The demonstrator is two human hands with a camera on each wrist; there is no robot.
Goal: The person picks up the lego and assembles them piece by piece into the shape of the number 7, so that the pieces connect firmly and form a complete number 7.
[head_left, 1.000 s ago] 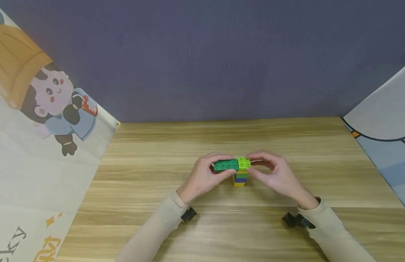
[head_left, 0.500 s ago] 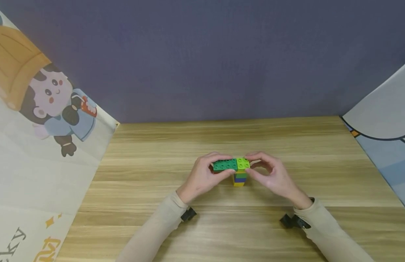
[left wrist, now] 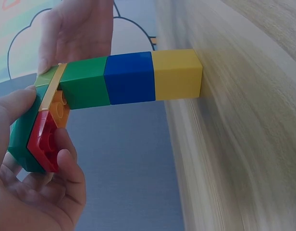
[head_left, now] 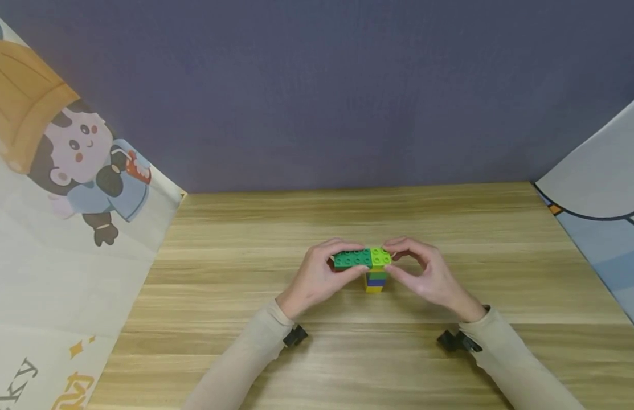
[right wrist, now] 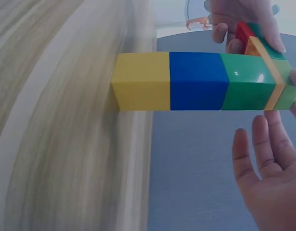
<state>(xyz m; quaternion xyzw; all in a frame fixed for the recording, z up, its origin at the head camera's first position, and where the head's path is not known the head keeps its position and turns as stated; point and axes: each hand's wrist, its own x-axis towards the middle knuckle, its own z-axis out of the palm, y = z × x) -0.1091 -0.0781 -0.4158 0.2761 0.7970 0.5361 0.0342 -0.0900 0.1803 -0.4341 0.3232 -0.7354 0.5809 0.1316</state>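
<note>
A tower of toy building bricks stands upright on the wooden table. From the bottom come a yellow brick (left wrist: 178,75), a blue brick (left wrist: 129,78) and a green brick (right wrist: 247,79), with a thin orange plate (right wrist: 273,72) above them. On top, a lime green brick (head_left: 380,257) sits against a longer dark green brick (head_left: 353,259), which juts out leftward. Beneath the overhang is a red piece (left wrist: 42,137). My left hand (head_left: 317,276) grips the dark green brick between thumb and fingers. With thumb and index finger, my right hand (head_left: 426,273) pinches the lime green brick; its other fingers extend below.
The wooden table (head_left: 245,228) runs back to a dark blue-grey panel (head_left: 347,97). A cartoon-printed panel (head_left: 50,273) borders the left side, and another printed panel (head_left: 604,245) the right. Small black cameras (head_left: 295,336) sit at both wrists.
My right hand and forearm have shifted slightly left, staying at the lime green brick. The left hand keeps its hold on the dark green brick, and the tower stands almost unchanged.
</note>
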